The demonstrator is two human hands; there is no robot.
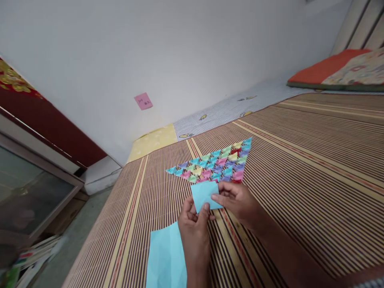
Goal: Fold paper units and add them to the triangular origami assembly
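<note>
Over the striped mat (300,160), your left hand (195,230) pinches the blue paper square (204,193) along its near side and your right hand (238,200) its right edge, and, probably light and easily creased, it suits gentle edge holds.

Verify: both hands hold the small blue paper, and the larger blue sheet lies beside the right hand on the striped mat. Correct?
Wrong side: the larger blue sheet lies on the striped mat beside the left hand, not the right hand; the head view shows it. Both hands do hold the small blue paper.
</note>
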